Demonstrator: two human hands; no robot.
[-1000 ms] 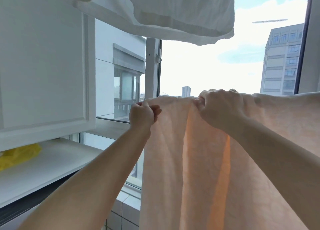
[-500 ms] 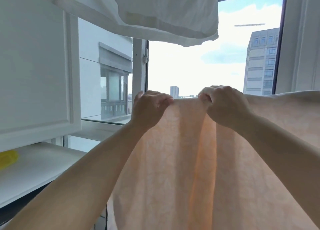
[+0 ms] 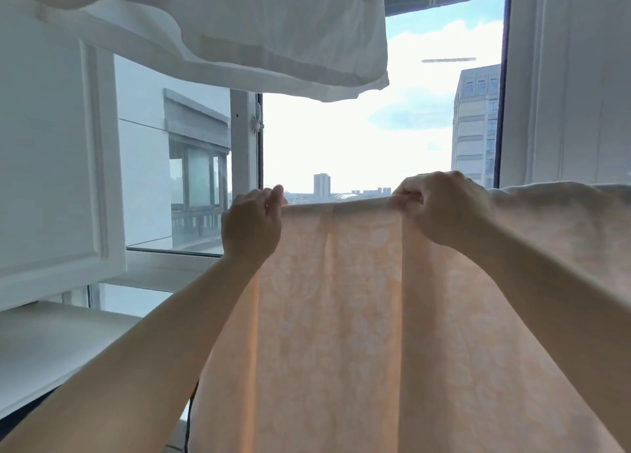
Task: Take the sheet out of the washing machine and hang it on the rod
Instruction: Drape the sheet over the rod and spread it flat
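Gripping sheet (image 3: 358, 316) top edge: left hand (image 3: 252, 227), right hand (image 3: 440, 210) | rod seemingly hidden

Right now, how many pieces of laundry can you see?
2. A peach sheet stretched between the left hand and right hand, and a white cloth hanging overhead. More may hang out of view.

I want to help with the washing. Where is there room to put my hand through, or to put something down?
A hand could pass through the gap under the white cloth and above the peach sheet, between the left hand and right hand. The white shelf under the cabinet looks bare. Lower right is crowded with sheet and arms.
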